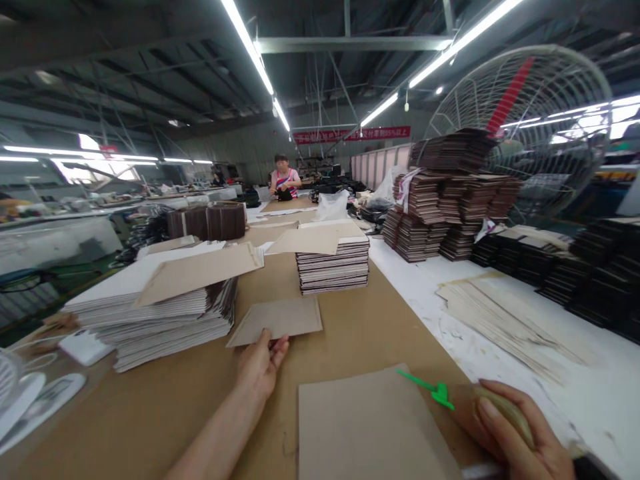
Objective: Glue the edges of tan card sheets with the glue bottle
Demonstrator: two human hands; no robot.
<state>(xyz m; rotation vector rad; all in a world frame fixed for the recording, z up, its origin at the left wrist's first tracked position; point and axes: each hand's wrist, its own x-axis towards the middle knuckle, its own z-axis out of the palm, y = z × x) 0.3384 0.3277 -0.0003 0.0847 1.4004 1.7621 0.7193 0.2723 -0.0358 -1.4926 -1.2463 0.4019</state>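
My left hand [263,363] pinches the near edge of a thin grey-beige board [283,317], thumb on top and fingers beneath. Beyond it stand two stacks: a large white-and-brown stack of panels [165,327] on the left and a smaller stack of panels [333,267] ahead, each with a beige board on top. My right hand [525,433] is closed around a yellowish rounded object [505,410]; a blurred brown part extends from it, and its kind is unclear. A bright green strip [425,385] shows just left of this object, above a larger grey-beige board [370,427] lying nearest me.
Brown panel bundles [450,200] pile up at the right beside a large caged fan [530,127]. Black stacks [590,267] and loose pale sheets [495,320] lie on the white table part. Another person [285,179] works at the far end. A white device [85,348] sits left.
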